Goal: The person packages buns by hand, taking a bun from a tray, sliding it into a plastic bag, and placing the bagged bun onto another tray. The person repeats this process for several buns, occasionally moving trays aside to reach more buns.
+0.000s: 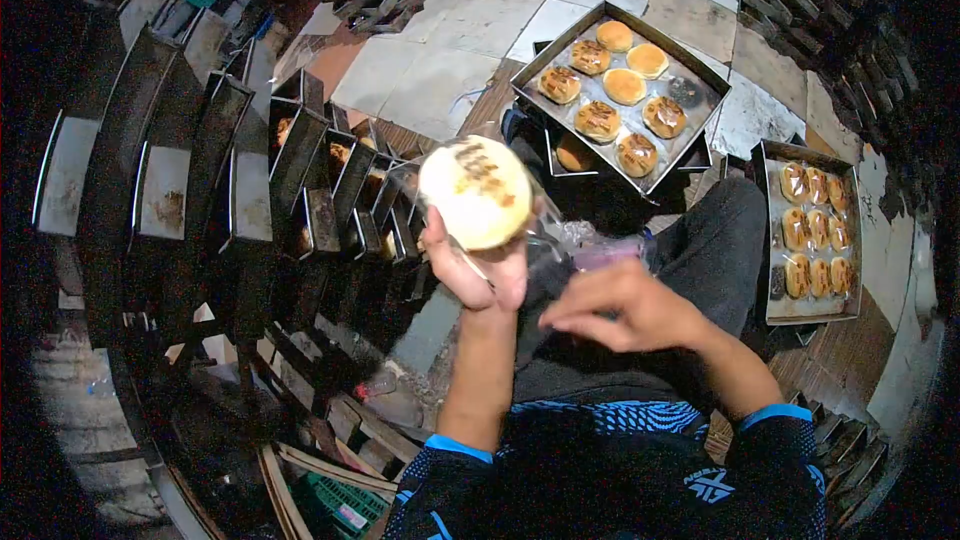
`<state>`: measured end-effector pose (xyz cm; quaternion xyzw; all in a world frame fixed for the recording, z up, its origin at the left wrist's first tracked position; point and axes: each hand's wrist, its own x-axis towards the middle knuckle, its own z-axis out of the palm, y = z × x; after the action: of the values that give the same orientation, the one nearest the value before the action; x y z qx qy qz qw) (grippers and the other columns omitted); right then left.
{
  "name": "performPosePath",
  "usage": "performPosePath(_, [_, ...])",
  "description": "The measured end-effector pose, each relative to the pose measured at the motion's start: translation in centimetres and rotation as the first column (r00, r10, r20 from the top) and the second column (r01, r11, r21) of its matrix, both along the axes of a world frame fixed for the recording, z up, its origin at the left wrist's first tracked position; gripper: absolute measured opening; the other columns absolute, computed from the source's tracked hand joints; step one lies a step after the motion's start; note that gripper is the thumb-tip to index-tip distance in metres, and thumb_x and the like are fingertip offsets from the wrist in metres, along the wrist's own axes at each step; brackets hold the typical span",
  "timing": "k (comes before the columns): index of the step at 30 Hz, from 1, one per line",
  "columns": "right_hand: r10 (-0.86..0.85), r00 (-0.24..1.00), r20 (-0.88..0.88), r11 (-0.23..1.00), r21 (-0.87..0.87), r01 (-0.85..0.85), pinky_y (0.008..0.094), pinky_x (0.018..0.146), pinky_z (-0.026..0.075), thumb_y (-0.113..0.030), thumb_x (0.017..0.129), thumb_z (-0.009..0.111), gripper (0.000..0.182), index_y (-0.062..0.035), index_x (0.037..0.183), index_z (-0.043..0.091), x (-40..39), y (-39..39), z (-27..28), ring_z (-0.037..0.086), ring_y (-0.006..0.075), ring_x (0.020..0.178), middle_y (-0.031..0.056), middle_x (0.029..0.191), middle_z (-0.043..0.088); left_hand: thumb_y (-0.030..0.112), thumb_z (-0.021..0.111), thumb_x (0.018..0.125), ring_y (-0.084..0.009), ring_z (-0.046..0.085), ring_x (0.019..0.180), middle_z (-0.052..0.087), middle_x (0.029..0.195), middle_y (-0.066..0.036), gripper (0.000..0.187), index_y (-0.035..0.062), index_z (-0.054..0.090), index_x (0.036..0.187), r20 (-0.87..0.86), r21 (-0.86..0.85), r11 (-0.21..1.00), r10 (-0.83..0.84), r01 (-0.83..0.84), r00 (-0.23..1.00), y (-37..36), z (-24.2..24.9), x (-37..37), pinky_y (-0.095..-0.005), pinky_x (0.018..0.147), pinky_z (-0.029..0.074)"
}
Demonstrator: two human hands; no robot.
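My left hand holds up a round, pale golden bun with dark streaks on top. Clear plastic film shows beside the bun's right edge. To the right and lower, my right hand is apart from the bun, its fingers curled together and slightly blurred; whether anything is pinched in them is hidden. Just behind it, a purplish clump of plastic lies near my lap. Beyond my knees, a metal tray carries several buns, some plain and some streaked and wrapped in clear plastic.
A second metal tray with rows of wrapped buns lies on the right. Stacked metal trays crowd my left, some with buns inside. More stacks line the far right. Tiled floor stretches ahead, and a green crate sits lower left.
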<state>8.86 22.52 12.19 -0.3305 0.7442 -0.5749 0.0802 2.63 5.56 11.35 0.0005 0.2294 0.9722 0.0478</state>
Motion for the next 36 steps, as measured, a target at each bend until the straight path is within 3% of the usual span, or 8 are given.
performPosePath(7, [0.032,0.992,-0.121,0.994,-0.103,-0.045,0.0427,0.069,0.048,-0.009,0.081,0.066,0.013,0.0,0.087,0.058,-1.2,-1.2,2.3,0.059,0.0363,0.077,0.0162,0.08,0.058,0.037,0.05,0.09,-0.0268,0.063,0.103,0.064,0.115,-0.014,0.051,-0.0003,0.052,0.124,0.212,-0.152,0.977,-0.114,0.148,0.971,0.3,-0.9,-0.9,-0.0405,0.091,0.051])
performPosePath(11, [0.72,0.525,0.454,0.693,-0.441,-0.57,0.0367,0.068,0.049,-0.014,0.084,0.066,0.018,0.0019,0.086,0.06,-2.7,3.9,1.1,0.062,0.0315,0.079,0.0157,0.08,0.06,0.042,0.046,0.086,-0.04,0.06,0.105,0.059,0.121,-0.021,0.057,0.0015,0.053,0.126,0.16,0.192,0.944,-0.298,0.266,0.941,-3.1,-2.0,-2.3,-0.0573,0.083,0.053])
performPosePath(13, [-0.218,0.973,0.08,0.892,0.421,0.165,0.0358,0.08,0.051,-0.018,0.078,0.073,0.029,-0.0025,0.102,0.064,-3.3,3.1,-2.7,0.064,0.0328,0.093,0.0144,0.099,0.065,0.042,0.045,0.085,-0.0386,0.06,0.107,0.056,0.126,-0.02,0.058,0.0024,0.051,0.127,0.263,0.116,0.98,-0.189,0.163,0.946,-3.4,-3.5,-2.7,-0.0555,0.083,0.054])
performPosePath(15, [-0.628,0.687,-0.366,0.728,0.035,0.685,0.0392,0.079,0.05,-0.016,0.073,0.075,0.029,-0.0052,0.099,0.067,-3.4,0.7,-2.4,0.062,0.033,0.091,0.0114,0.097,0.065,0.045,0.046,0.085,-0.0375,0.06,0.108,0.056,0.126,-0.019,0.061,0.0032,0.049,0.129,0.358,0.05,0.979,-0.204,0.2,0.911,-2.7,-4.0,-1.9,-0.0539,0.081,0.055])
performPosePath(22, [-0.776,0.63,-0.016,0.595,-0.347,0.725,0.0295,0.065,0.05,-0.003,0.08,0.07,0.006,0.0004,0.086,0.07,-3.3,-0.8,-2.1,0.062,0.0207,0.07,0.0107,0.079,0.067,0.051,0.038,0.099,-0.0212,0.051,0.115,0.049,0.13,-0.012,0.067,0.0012,0.03,0.144,-0.136,-0.829,0.533,0.102,-0.17,0.985,2.3,-6.2,4.4,-0.0359,0.101,0.039])
performPosePath(26, [-0.614,0.711,0.342,0.646,-0.299,0.702,0.0281,0.072,0.049,-0.008,0.085,0.069,0.01,0.0014,0.087,0.07,-3.0,-1.3,-1.9,0.062,0.0186,0.078,0.0101,0.083,0.067,0.009,0.062,0.091,-0.0193,0.062,0.079,0.066,0.089,-0.014,0.014,-0.003,0.059,0.085,-0.509,-0.83,0.217,0.083,-0.514,0.857,-2.0,-4.5,2.6,-0.0307,0.075,0.049])
performPosePath(31, [-0.671,0.613,-0.416,0.741,-0.345,0.576,0.0311,0.068,0.049,-0.006,0.076,0.074,0.013,-0.004,0.088,0.072,-5.8,-1.4,-4.0,0.062,0.0255,0.075,0.0117,0.087,0.064,0.005,0.066,0.083,-0.0282,0.061,0.078,0.062,0.09,-0.012,0.011,0.0036,0.069,0.093,-0.841,-0.517,-0.238,-0.036,-0.822,0.539,-6.8,-3.9,0.6,-0.0371,0.069,0.051])
performPosePath(36, [-0.641,0.762,-0.099,0.761,-0.217,0.612,0.029,0.065,0.049,-0.001,0.076,0.071,0.007,0.001,0.082,0.068,-8.1,-3.8,-10.4,0.062,0.0227,0.072,0.0128,0.08,0.062,0.001,0.071,0.077,-0.0238,0.06,0.079,0.062,0.089,-0.013,0.018,0.0037,0.072,0.094,-0.696,-0.699,-0.272,0.046,-0.662,0.717,-8.5,-9.6,-0.7,-0.0335,0.069,0.049])
